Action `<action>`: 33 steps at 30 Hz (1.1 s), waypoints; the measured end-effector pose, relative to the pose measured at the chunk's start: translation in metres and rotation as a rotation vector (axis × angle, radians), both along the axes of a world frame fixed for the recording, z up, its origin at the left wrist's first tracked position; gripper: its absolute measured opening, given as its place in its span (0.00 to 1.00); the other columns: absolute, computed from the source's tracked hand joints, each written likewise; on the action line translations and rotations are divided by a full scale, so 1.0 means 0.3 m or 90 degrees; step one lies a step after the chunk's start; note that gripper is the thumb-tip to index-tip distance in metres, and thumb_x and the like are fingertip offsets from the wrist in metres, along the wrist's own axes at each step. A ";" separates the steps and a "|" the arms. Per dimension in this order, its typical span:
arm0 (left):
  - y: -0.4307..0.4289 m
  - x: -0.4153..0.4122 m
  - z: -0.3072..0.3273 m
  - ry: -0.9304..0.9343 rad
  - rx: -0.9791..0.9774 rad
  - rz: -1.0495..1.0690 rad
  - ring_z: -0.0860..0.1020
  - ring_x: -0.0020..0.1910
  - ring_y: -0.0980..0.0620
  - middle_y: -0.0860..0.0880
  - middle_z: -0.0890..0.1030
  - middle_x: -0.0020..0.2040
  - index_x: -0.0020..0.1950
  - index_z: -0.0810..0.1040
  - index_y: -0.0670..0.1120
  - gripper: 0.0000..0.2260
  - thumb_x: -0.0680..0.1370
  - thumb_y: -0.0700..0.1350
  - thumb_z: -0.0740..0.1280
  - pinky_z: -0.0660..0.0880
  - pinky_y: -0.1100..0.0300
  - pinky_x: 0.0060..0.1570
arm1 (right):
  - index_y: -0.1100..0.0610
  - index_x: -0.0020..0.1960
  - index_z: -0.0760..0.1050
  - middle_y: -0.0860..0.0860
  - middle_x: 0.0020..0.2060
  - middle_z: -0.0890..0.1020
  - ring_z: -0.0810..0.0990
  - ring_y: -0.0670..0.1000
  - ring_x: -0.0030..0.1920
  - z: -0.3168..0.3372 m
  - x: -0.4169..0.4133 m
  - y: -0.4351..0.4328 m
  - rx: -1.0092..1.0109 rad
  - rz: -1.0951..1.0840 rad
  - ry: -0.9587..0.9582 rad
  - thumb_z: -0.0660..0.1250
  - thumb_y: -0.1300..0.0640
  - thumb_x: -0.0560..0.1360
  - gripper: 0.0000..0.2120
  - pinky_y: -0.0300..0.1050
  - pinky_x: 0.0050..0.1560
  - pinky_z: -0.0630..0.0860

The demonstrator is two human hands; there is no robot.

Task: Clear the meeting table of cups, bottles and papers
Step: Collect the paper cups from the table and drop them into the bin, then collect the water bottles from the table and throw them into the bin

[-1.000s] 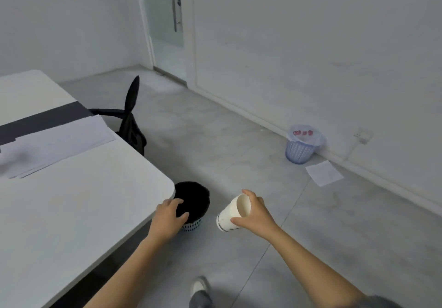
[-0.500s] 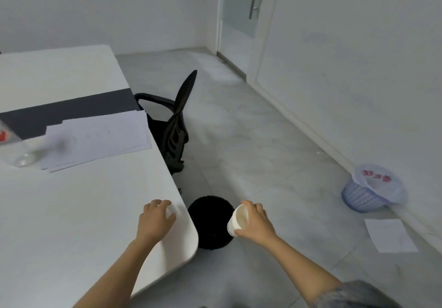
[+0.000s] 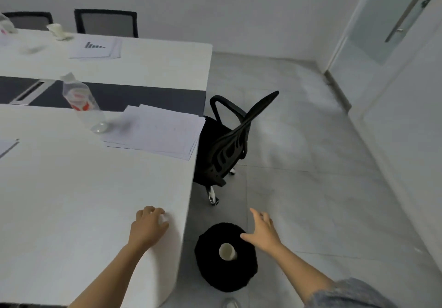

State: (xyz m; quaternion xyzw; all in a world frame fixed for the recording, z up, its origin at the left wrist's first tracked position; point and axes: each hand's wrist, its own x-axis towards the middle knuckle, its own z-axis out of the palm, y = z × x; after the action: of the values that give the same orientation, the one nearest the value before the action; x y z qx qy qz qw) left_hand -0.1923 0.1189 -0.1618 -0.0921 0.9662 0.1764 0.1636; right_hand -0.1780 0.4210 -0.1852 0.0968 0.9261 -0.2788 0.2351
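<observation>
A white paper cup (image 3: pixel 226 251) lies inside the black waste bin (image 3: pixel 224 274) on the floor beside the table's corner. My right hand (image 3: pixel 262 232) hovers just above the bin's right rim, fingers spread, holding nothing. My left hand (image 3: pixel 147 227) rests with curled fingers on the white meeting table (image 3: pixel 71 200) near its corner. On the table stand a clear plastic bottle (image 3: pixel 82 103) and a stack of papers (image 3: pixel 156 132) next to it. Farther back lie more papers (image 3: pixel 95 48) and another paper cup (image 3: pixel 57 31).
A black office chair (image 3: pixel 229 140) is tucked at the table's right end, just beyond the bin. Two more chairs (image 3: pixel 106 22) stand at the far side. A glass door (image 3: pixel 392 18) is at the upper right. Another sheet (image 3: pixel 7 146) pokes in at the left edge.
My right hand has let go of the paper cup, which now lies in the black bin. The view has swung left, bringing more of the table into sight. My left hand stays on the table.
</observation>
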 end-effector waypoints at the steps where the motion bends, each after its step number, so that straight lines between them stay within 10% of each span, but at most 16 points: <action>1: 0.005 0.005 0.000 -0.004 -0.001 0.013 0.63 0.69 0.46 0.48 0.67 0.69 0.66 0.70 0.49 0.18 0.77 0.50 0.61 0.68 0.53 0.61 | 0.49 0.76 0.49 0.57 0.73 0.54 0.58 0.57 0.73 0.009 -0.030 0.014 0.004 0.017 0.002 0.69 0.47 0.71 0.41 0.48 0.69 0.65; 33: -0.694 0.168 0.362 0.248 0.029 0.350 0.68 0.65 0.47 0.46 0.71 0.67 0.66 0.71 0.48 0.17 0.78 0.48 0.62 0.68 0.54 0.62 | 0.52 0.75 0.51 0.55 0.73 0.56 0.59 0.55 0.71 0.534 -0.497 -0.976 -0.024 0.430 0.302 0.67 0.49 0.73 0.37 0.51 0.67 0.67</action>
State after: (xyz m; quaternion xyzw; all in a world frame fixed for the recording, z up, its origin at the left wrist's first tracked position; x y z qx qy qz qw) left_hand -0.1420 -0.0893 -0.0532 -0.3104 0.9141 0.2496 -0.0760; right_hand -0.3272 0.1281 -0.0251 -0.2836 0.9290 -0.2179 0.0954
